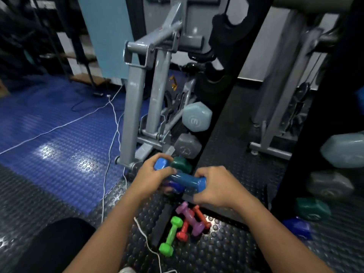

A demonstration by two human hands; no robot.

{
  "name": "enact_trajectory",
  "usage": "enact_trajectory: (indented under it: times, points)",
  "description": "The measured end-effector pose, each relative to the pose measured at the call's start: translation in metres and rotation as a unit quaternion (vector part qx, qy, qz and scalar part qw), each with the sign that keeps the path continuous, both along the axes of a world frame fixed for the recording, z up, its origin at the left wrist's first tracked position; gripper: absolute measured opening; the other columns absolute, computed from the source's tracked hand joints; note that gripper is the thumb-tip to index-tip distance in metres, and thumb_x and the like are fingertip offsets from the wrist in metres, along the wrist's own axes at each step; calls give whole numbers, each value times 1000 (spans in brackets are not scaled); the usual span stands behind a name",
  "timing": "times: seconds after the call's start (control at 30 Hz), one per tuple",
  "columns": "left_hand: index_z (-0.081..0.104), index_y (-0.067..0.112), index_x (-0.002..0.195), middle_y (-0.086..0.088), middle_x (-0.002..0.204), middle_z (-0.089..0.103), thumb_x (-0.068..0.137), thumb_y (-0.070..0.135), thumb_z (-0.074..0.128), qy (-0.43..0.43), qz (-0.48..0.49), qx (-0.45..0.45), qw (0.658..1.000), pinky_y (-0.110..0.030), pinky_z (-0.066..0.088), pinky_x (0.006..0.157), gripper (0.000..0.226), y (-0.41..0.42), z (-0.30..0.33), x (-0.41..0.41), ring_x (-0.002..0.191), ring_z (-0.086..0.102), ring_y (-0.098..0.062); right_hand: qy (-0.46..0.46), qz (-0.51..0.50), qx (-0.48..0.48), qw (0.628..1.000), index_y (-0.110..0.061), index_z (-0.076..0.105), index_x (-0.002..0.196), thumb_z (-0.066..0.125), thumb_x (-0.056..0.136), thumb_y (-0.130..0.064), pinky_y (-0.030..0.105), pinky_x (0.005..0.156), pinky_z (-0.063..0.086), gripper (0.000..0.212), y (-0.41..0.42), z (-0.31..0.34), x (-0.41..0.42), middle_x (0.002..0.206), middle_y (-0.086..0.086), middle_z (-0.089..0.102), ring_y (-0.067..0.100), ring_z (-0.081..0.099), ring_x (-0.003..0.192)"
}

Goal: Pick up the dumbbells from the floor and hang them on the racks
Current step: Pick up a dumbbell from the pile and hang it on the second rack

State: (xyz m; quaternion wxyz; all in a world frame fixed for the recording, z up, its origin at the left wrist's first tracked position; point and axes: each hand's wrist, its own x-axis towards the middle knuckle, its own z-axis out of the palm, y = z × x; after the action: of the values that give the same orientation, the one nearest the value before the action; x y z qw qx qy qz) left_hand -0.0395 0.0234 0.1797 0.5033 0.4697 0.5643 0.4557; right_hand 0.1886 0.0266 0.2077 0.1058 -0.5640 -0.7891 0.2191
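Both hands, left hand (152,177) and right hand (215,187), grip one blue dumbbell (182,179) at the rack (208,123). Several dumbbells hang at 12 o'clock. Green (171,236), red (183,231) and purple (190,218) dumbbells remain on the floor (226,251) at 6 o'clock.

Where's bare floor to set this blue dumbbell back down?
Bare studded mat lies right of the purple dumbbell, and the blue mat left of the white cable is open. It is crowded around the green dumbbell and red dumbbell.

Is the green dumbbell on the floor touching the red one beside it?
Touching: the head view shows the green dumbbell's upper head pressed against the red dumbbell, no gap.
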Motion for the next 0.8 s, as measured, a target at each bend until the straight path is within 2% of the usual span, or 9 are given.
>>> enact_trajectory:
  times: [0.1, 0.2, 0.27, 0.4, 0.5, 0.6, 0.67, 0.73, 0.8]
  points:
    - [70, 12, 107, -18, 105, 70, 74, 11, 90, -48, -48, -9, 998, -42, 62, 58, 38, -13, 35, -9, 70, 68, -34, 44, -4, 20, 999, -36, 65, 91, 79, 53, -39, 35, 60, 57, 40, -2, 35, 11, 75, -7, 70, 12, 66, 67]
    - [70, 10, 104, -16, 94, 70, 56, 26, 92, -89, -73, -9, 993, -30, 52, 45, 55, -28, 56, -7, 64, 66, -31, 67, 2, 63, 996, -38, 63, 94, 75, 54, -35, 42, 65, 59, 42, 0, 66, 18, 83, -7, 71, 15, 67, 71]
    - [66, 9, 97, -18, 86, 63, 54, 26, 90, -150, -73, 19, 986, -26, 46, 40, 53, -35, 62, 5, 58, 61, -29, 69, 7, 113, 991, -39, 62, 96, 72, 54, -34, 42, 69, 59, 43, 2, 83, 19, 86, -11, 71, 12, 66, 74]
    - [53, 12, 80, -12, 65, 44, 45, 24, 80, -301, 12, 76, 951, -17, 23, 40, 46, -35, 84, 34, 40, 44, -20, 115, -5, 168, 979, -40, 65, 99, 71, 56, -26, 41, 67, 58, 46, 10, 117, 18, 87, -15, 70, 10, 65, 72]
    - [51, 15, 76, -12, 65, 45, 42, 28, 78, -347, 52, 97, 931, -13, 25, 39, 46, -29, 106, 45, 38, 41, -20, 167, -17, 231, 958, -41, 71, 106, 70, 59, -23, 31, 75, 59, 51, 18, 136, 11, 98, -23, 70, 4, 68, 85]
    - [49, 16, 79, -13, 68, 47, 44, 24, 75, -377, 76, 105, 917, -11, 25, 37, 44, -24, 130, 48, 37, 41, -20, 225, -22, 298, 927, -37, 78, 112, 69, 60, -20, 18, 84, 56, 56, 27, 153, 0, 107, -29, 71, -2, 69, 100]
    - [50, 13, 86, -15, 71, 46, 49, 24, 73, -366, 77, 113, 920, -11, 21, 37, 45, -20, 148, 45, 35, 40, -21, 259, -21, 321, 911, -34, 79, 112, 69, 61, -17, 14, 82, 53, 55, 31, 163, -2, 107, -27, 73, -1, 70, 101]
    - [53, 13, 88, -15, 73, 45, 45, 28, 75, -331, 76, 132, 931, -12, 20, 37, 51, -13, 167, 42, 40, 38, -21, 288, -25, 339, 895, -32, 79, 112, 70, 62, -14, 13, 78, 52, 54, 35, 171, -2, 105, -24, 74, 3, 71, 98]
    - [53, 13, 83, -13, 70, 47, 49, 28, 75, -297, 75, 154, 939, -13, 19, 38, 44, -7, 185, 42, 44, 38, -21, 319, -41, 354, 878, -32, 79, 112, 70, 62, -13, 17, 78, 55, 54, 36, 177, -1, 103, -22, 74, 6, 72, 96]
